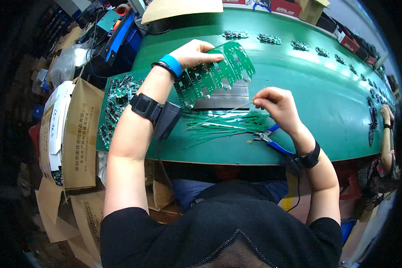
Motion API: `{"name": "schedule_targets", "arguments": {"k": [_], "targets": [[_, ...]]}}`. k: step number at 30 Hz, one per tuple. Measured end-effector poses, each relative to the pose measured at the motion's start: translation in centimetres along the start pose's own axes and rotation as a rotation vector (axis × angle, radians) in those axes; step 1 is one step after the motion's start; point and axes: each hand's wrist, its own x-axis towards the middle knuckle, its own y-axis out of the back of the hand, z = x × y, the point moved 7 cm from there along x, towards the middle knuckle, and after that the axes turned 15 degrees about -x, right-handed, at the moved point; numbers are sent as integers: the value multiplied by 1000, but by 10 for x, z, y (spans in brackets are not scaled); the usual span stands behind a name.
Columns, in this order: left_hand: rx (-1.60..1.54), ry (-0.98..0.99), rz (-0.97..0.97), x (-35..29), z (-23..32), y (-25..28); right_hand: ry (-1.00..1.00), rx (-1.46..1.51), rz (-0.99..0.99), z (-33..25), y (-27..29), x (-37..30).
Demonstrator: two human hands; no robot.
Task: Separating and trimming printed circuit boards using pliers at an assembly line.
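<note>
My left hand [193, 54] grips a green circuit board panel [216, 73] by its upper edge, tilted above the bench. My right hand [277, 105] pinches one end of a thin green board strip [223, 114] between thumb and fingertips. This strip slants down to the left over a heap of similar strips [232, 125] on the bench. Behind the heap lies a grey metal plate [230, 96], partly covered by the panel. Cutting pliers with blue handles [277, 146] lie below my right hand, jaws against the strips.
A pile of small circuit boards [120, 102] covers the green bench's [295, 76] left end. Clusters of boards [269, 39] form a line along the far side, curving right. A cardboard box [80, 134] stands left. At the right edge is another person's hand [385, 114].
</note>
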Motion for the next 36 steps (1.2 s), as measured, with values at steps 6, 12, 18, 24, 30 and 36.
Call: {"name": "schedule_targets", "arguments": {"k": [6, 12, 18, 24, 30, 36], "targets": [[42, -44, -10, -6, -16, 12, 368, -751, 90, -41, 7, -15], [-23, -41, -193, -8, 14, -36, 914, -897, 183, -94, -12, 2], [-14, -6, -63, -50, 28, -5, 304, -374, -7, -51, -4, 58], [-40, -130, 19, -58, 16, -13, 132, -285, -79, -17, -15, 68], [102, -196, 101, -43, 3, -5, 133, -321, -116, -9, -19, 83], [179, -93, 157, 12, -35, 30, -14, -415, -169, 56, -40, 135]]}}
